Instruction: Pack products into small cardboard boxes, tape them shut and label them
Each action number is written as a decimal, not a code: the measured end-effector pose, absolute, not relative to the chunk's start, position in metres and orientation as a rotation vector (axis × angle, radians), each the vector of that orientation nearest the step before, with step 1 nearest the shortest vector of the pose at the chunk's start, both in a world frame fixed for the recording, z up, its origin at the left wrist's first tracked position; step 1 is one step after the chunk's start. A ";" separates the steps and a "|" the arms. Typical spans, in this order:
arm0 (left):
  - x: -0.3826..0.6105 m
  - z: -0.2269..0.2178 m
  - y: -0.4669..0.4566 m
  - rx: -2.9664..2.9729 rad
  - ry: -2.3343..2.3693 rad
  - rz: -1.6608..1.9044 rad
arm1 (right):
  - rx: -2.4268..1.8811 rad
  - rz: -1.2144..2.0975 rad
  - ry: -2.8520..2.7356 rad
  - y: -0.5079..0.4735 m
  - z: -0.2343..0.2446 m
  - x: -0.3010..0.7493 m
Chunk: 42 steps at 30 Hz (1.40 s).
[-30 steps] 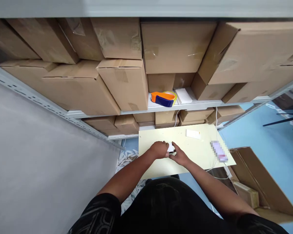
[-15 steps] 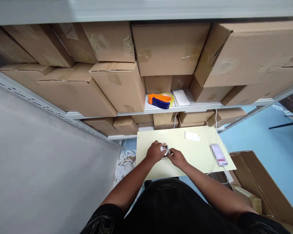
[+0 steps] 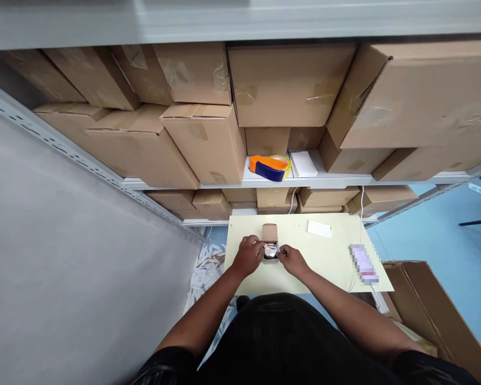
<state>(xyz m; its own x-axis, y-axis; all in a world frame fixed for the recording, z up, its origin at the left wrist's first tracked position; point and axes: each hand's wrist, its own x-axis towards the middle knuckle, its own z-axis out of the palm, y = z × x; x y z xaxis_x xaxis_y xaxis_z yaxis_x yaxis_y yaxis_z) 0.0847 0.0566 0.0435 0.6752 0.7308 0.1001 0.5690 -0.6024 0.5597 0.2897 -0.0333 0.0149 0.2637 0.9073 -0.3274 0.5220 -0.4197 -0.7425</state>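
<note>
A small cardboard box (image 3: 270, 238) sits on the pale yellow table (image 3: 324, 256), its brown lid flap standing open toward the shelves. Inside it lies something shiny and wrapped that I cannot name. My left hand (image 3: 248, 255) is closed against the box's left side. My right hand (image 3: 291, 259) pinches at the box's right edge, fingers together. Both hands meet at the box in the middle of the table's near half.
A white card (image 3: 319, 229) lies at the table's far right, and a blurred flat object (image 3: 364, 263) with a cable sits near the right edge. An orange-and-blue tape dispenser (image 3: 268, 166) and a white box (image 3: 303, 163) rest on the shelf among cardboard cartons. An open carton (image 3: 433, 310) stands at the right.
The small box now shows with its lid flap opened upward; earlier my hands covered a small white thing. Both hands have stayed together at the same spot.
</note>
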 end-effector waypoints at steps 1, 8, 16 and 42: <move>0.085 0.044 0.056 2.451 0.977 0.409 | -2.041 1.026 -1.291 -0.034 0.015 0.290; 0.101 0.061 0.056 2.477 0.963 0.201 | -2.017 1.032 -1.333 -0.038 0.014 0.291; 0.125 0.080 0.067 2.450 1.078 -0.125 | -2.005 1.066 -1.372 -0.037 0.020 0.288; 0.141 0.075 0.058 2.528 1.088 -0.284 | -1.903 1.157 -1.409 -0.040 0.017 0.293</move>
